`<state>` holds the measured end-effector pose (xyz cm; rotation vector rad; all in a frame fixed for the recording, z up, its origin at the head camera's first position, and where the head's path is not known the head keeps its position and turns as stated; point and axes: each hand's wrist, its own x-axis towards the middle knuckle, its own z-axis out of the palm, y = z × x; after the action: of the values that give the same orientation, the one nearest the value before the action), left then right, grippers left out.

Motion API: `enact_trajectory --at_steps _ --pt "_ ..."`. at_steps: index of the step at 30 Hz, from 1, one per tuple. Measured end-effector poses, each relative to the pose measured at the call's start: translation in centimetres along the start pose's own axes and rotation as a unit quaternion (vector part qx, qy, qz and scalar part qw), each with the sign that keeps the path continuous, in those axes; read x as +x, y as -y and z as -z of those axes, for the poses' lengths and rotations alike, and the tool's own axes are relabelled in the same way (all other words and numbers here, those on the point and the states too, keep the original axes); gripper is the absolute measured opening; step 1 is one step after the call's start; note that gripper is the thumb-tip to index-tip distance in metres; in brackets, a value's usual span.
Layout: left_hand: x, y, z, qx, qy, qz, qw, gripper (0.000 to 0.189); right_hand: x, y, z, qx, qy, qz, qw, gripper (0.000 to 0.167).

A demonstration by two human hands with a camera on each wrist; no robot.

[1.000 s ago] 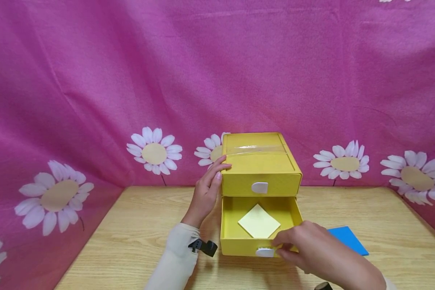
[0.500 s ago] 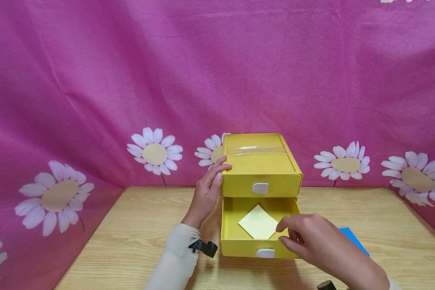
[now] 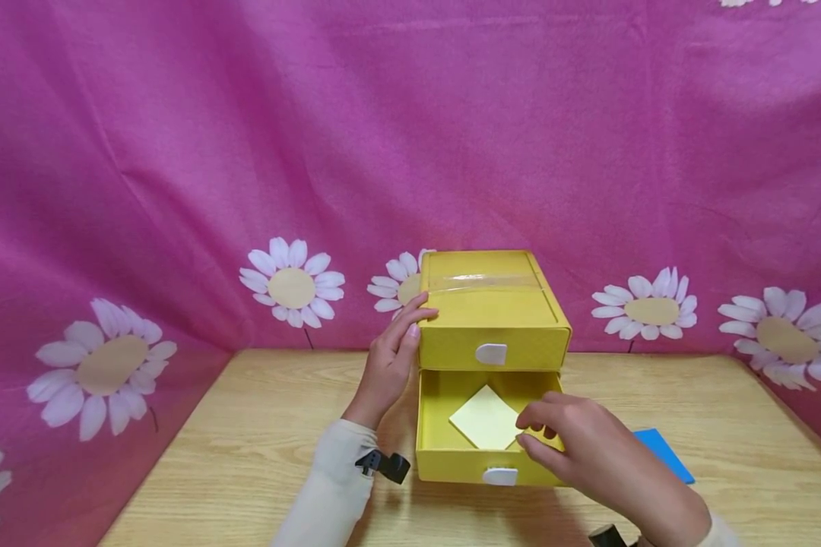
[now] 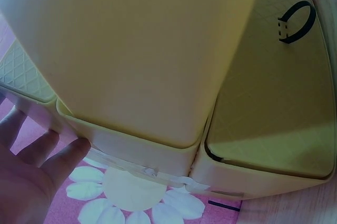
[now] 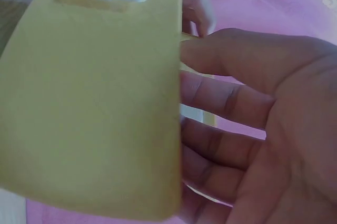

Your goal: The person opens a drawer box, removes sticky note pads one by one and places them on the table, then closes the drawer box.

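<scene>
A small yellow two-drawer box stands on the table, its lower drawer pulled out and the upper one closed. In the lower drawer lies a pale yellow square pad of paper, turned like a diamond. My left hand rests against the box's upper left edge with fingers extended, and the left wrist view shows its fingertips on the side. My right hand hovers over the drawer's front right corner, fingers loosely bent near the pad's right corner. Nothing shows between thumb and fingers.
A flat blue square lies on the wooden table to the right, partly behind my right forearm. White tabs mark the drawer fronts. A pink flowered cloth hangs behind.
My right hand has left the lower drawer's front by the white tab and moved up over the drawer, toward the pad. The left hand and box have stayed put.
</scene>
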<state>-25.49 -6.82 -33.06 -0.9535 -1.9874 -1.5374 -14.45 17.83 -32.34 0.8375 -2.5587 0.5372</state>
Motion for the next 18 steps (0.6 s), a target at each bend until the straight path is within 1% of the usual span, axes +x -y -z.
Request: enact_trajectory --at_steps 3,8,15,18 --pt "0.0 0.0 0.1 -0.005 0.002 0.000 1.0000 0.030 0.2 -0.1 -0.4 0.004 0.013 -0.008 0.9999 0.008" --pt "0.0 0.0 0.0 -0.010 0.008 -0.001 0.9999 0.030 0.7 -0.5 -0.7 0.019 0.048 -0.016 0.9985 0.002" --pt "0.0 -0.1 0.1 -0.009 0.002 -0.002 1.0000 0.030 2.0 -1.4 -0.7 0.034 0.107 -0.025 0.9933 0.014" --pt "0.0 -0.1 0.2 -0.009 0.003 -0.003 1.0000 0.030 2.5 -1.6 -0.7 0.041 0.121 -0.032 0.9913 0.017"
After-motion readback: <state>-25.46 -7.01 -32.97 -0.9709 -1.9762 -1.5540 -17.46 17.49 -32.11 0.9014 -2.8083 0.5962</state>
